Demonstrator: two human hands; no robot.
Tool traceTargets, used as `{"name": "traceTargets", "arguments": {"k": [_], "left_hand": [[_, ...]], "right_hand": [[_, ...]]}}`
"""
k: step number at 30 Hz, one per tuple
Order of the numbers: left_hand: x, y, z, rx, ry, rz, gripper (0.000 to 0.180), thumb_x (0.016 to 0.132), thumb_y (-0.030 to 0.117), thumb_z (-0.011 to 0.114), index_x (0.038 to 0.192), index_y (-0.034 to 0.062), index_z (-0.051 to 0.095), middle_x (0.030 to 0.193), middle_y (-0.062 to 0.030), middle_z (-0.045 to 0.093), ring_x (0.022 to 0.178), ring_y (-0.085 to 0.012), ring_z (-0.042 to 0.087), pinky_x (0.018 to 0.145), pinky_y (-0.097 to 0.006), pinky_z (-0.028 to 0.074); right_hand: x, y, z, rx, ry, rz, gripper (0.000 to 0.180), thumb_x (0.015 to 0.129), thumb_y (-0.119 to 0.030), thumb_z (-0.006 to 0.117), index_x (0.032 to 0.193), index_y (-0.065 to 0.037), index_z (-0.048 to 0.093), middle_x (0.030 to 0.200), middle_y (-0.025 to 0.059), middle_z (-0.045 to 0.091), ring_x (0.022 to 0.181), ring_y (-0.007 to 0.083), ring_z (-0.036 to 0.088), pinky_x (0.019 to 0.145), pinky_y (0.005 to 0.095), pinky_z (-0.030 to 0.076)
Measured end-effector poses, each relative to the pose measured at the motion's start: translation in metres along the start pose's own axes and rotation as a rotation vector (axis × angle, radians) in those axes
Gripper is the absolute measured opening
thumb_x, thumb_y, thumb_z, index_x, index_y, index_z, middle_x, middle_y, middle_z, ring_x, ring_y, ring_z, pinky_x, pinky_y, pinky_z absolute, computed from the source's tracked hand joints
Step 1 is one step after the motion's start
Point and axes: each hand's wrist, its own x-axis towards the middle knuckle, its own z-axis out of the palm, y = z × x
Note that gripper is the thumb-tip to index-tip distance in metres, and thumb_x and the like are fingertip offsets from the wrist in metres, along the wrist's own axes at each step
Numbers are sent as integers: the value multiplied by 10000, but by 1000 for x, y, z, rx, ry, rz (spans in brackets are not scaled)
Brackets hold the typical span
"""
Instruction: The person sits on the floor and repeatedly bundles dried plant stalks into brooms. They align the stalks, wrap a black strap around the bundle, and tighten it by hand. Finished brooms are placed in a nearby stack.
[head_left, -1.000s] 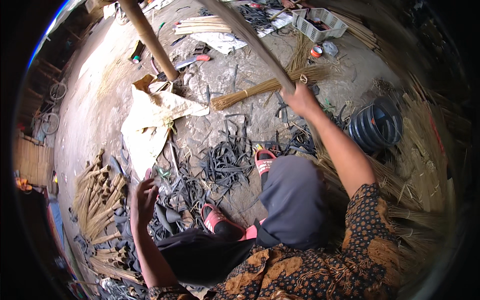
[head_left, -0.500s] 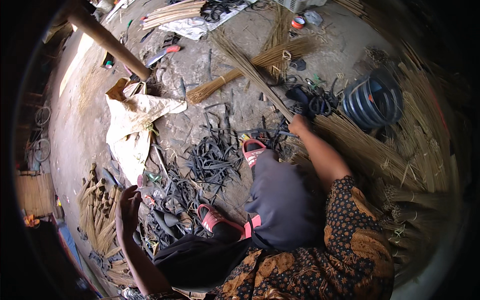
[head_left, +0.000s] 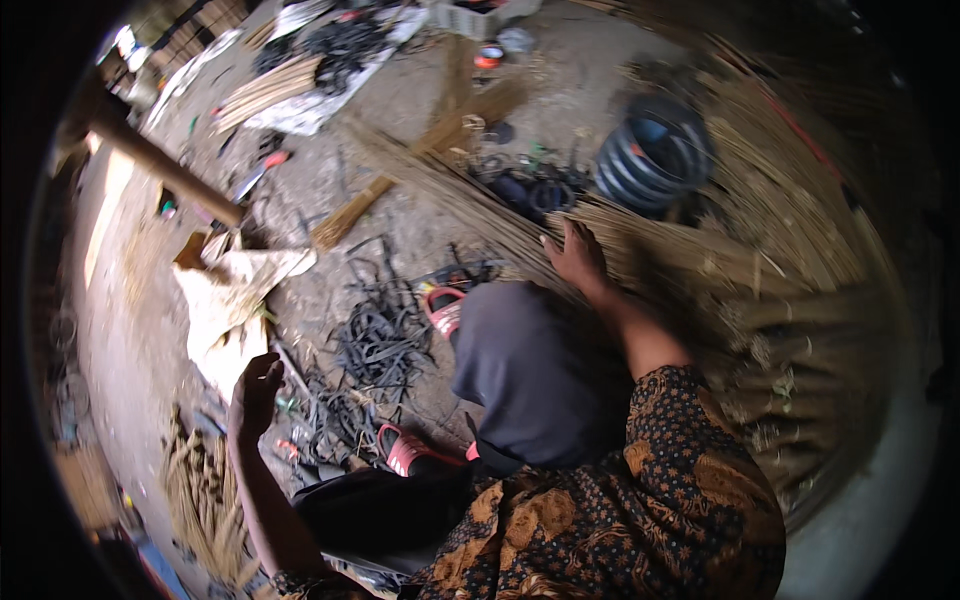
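My right hand (head_left: pixel 578 258) is open, its thumb and fingers apart, beside the near end of a loose bundle of thin broom sticks (head_left: pixel 455 195). Whether the palm touches the sticks I cannot tell. That bundle slants away to the upper left, over a tied bundle of sticks (head_left: pixel 350 215) on the floor. My left hand (head_left: pixel 257 390) is raised at the left with its fingers curled closed. Something small and pale may show between them, too small to name. Below and beyond it lies a pale sack (head_left: pixel 222 335).
Black rubber strips (head_left: pixel 375 345) lie heaped before my sandalled feet. A ribbed blue-grey bucket (head_left: pixel 655 155) stands at the right, beside large stacks of sticks (head_left: pixel 790 200). A wooden post (head_left: pixel 170 160) and a red-handled knife (head_left: pixel 262 172) are at the far left. Short stick bundles (head_left: pixel 200 480) lie at the near left.
My right hand has let go of the stick bundle, which now lies spread beside it. The whole view has swung to the right. My left hand stays raised and curled.
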Motion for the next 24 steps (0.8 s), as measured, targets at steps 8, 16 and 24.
{"name": "traceTargets", "arguments": {"k": [8, 16, 24], "left_hand": [[89, -45, 55, -123, -395, -289, 583, 993, 573, 630, 1316, 88, 612, 1017, -86, 680, 799, -181, 674, 644, -323, 532], [159, -5, 89, -145, -409, -284, 707, 993, 645, 579, 1476, 132, 526, 1158, -76, 669, 907, -209, 659, 736, -388, 516], [167, 30, 114, -55, -452, -297, 625, 1000, 618, 589, 1387, 128, 571, 1127, -82, 677, 888, -249, 685, 693, -422, 531]], "right_hand": [[-177, 120, -171, 308, 650, 247, 257, 1025, -244, 644, 1198, -58, 680, 1082, 173, 695, 977, 344, 694, 826, 417, 553], [-394, 260, -257, -61, 1430, 625, 221, 1011, -140, 637, 1174, 6, 673, 1117, 216, 649, 987, 336, 664, 907, 415, 530], [-629, 366, -255, 92, 1091, 1978, 624, 993, -497, 643, 1312, 31, 556, 1265, 246, 603, 1058, 357, 661, 960, 475, 580]]}}
